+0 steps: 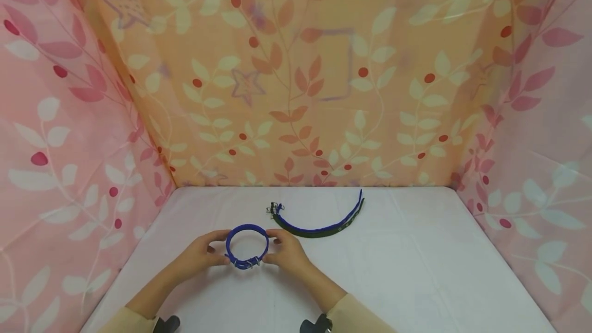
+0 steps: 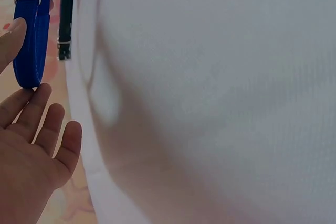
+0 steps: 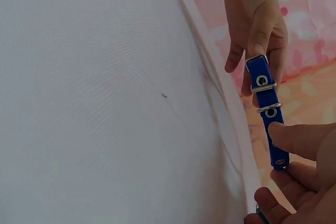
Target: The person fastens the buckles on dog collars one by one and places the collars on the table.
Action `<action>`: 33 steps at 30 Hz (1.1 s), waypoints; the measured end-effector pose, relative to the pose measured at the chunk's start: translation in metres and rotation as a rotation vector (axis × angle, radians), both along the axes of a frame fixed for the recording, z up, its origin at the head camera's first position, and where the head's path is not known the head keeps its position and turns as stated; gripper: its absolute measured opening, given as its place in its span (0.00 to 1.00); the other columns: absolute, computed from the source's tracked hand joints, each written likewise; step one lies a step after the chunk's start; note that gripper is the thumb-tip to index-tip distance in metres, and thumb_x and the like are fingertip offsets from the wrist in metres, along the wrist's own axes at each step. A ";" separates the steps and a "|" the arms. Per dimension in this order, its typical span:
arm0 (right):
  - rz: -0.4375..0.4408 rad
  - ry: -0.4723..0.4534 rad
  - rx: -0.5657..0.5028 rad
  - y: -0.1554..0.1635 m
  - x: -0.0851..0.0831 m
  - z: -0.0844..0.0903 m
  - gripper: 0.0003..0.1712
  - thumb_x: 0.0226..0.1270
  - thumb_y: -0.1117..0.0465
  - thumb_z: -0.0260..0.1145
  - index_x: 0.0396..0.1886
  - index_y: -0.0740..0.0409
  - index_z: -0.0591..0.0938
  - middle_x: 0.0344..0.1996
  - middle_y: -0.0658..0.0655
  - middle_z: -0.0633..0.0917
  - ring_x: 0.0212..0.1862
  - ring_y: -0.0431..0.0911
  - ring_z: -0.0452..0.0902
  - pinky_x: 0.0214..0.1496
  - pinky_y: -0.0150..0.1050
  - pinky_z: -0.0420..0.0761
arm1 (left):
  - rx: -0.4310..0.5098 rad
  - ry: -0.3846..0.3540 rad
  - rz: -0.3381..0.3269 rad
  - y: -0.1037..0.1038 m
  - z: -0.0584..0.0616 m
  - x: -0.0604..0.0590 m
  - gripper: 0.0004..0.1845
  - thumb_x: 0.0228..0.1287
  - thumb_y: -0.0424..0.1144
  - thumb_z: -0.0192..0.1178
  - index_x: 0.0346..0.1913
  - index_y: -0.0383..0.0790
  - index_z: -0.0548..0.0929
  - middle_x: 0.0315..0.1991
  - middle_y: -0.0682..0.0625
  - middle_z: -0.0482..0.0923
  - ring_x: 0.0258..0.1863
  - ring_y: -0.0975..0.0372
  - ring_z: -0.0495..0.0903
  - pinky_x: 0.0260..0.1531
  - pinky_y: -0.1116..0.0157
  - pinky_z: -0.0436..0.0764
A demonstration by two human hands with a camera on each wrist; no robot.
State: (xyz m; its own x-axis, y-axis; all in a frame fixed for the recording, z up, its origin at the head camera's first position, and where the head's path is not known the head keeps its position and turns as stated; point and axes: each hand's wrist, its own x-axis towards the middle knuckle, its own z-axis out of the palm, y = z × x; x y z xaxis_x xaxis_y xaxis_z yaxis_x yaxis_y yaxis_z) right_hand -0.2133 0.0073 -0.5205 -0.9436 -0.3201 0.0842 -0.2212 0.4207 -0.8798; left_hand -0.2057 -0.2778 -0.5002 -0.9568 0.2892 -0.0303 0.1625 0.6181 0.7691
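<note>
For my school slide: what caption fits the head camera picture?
Both hands, left hand and right hand, hold a buckled blue collar over a white table.

I am seeing the round blue woven-strap collar (image 1: 246, 247) showing a matt, finely ribbed webbing, with bright polished metal eyelets and loops catching the light on it. The long dark green and blue strap collar (image 1: 319, 225) is looking like the same matt webbing, with small shiny metal fittings at its end. The white cloth-covered table (image 1: 416, 271) is showing a fine, even weave, dull and lightly creased. The leaf-printed pink and orange fabric walls (image 1: 296, 91) are appearing thin, soft and slightly see-through, without any gloss.
</note>
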 end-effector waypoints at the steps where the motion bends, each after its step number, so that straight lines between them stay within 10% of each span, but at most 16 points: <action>1: -0.004 0.007 0.003 -0.001 -0.001 -0.002 0.38 0.52 0.65 0.82 0.65 0.56 0.80 0.61 0.56 0.83 0.60 0.54 0.79 0.62 0.52 0.80 | 0.000 -0.005 0.005 -0.001 -0.001 -0.001 0.41 0.52 0.49 0.80 0.69 0.44 0.77 0.65 0.42 0.79 0.65 0.45 0.74 0.58 0.49 0.78; 12: -0.078 0.095 0.163 -0.013 -0.008 -0.024 0.39 0.47 0.62 0.84 0.63 0.52 0.82 0.54 0.53 0.86 0.54 0.51 0.78 0.60 0.52 0.72 | -0.003 0.024 -0.071 -0.009 -0.018 -0.015 0.40 0.54 0.44 0.79 0.68 0.36 0.76 0.64 0.38 0.79 0.66 0.41 0.74 0.57 0.48 0.79; 33: -0.112 0.167 0.307 -0.023 -0.008 -0.025 0.36 0.50 0.60 0.80 0.63 0.57 0.82 0.58 0.58 0.85 0.59 0.55 0.76 0.57 0.52 0.70 | -0.070 0.016 0.019 -0.003 -0.025 -0.017 0.37 0.53 0.38 0.79 0.67 0.37 0.77 0.65 0.40 0.78 0.68 0.42 0.72 0.65 0.40 0.72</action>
State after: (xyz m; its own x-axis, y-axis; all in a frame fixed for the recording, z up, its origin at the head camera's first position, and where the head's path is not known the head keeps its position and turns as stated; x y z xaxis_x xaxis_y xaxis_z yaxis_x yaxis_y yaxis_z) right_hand -0.2209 -0.0158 -0.5451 -0.9556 -0.2499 0.1562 -0.2889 0.6890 -0.6647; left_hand -0.2229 -0.2805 -0.5251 -0.9627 0.2684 -0.0341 0.1622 0.6734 0.7213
